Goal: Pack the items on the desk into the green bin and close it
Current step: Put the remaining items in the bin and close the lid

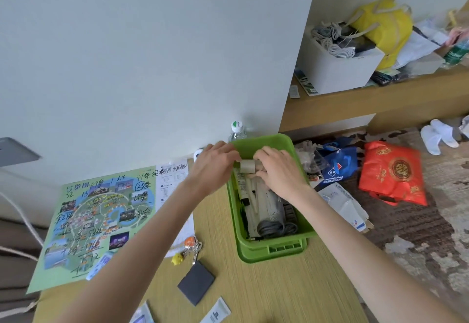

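**deskwatcher:** so what's actually sitting on the counter (266,292)?

**binfan22:** yellowish wood-grain top. The green bin (272,249) stands open on the right side, and a water bottle (237,130) is right behind it. A big illustrated map (83,221) with handwriting all over lies flat on the left, with a white printed sheet (172,173) beside it.

**deskwatcher:** small stuff?

**binfan22:** a bunch of keys (193,249) with an orange tag and a yellow charm, near the bin's left. A dark grey square pad (196,283) sits closer in, and there's a white tube (215,311) at the near edge.

Red bag (393,173) beside blue bag (340,163) (on carpet (418,234)), white slippers (439,135) beyond
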